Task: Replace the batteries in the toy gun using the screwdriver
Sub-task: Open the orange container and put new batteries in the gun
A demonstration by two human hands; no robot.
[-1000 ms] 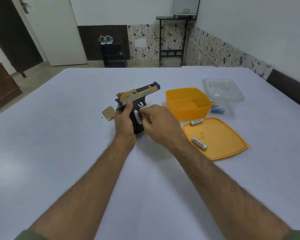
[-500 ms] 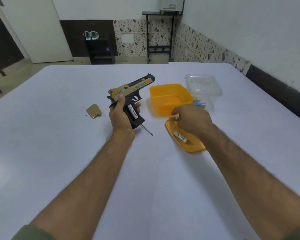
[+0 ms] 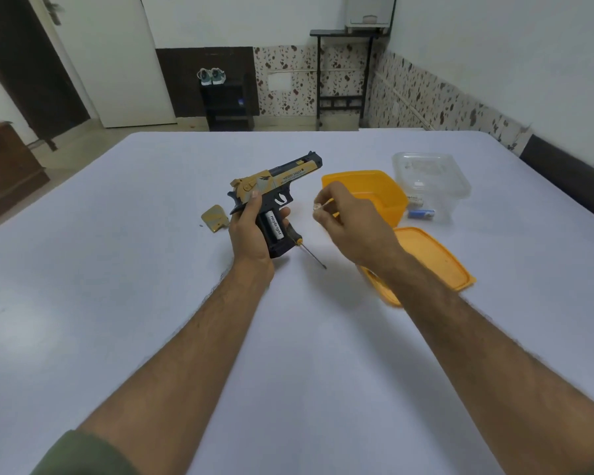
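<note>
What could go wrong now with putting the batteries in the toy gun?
1. The right hand pinches a battery only at its fingertips above the table; it might slip and roll off.
2. The grip of the toy gun is open with one battery showing; if the left hand tilts it, that battery might fall out.
3. The cover lies loose beside the gun and the screwdriver partly under it; either could get knocked.

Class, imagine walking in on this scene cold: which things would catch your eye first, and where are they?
Mid-table, the left hand grips a gold-and-black toy gun with a white battery showing in its open grip. Beside it the right hand pinches another battery, with an orange tub and orange lid to the right.
</note>
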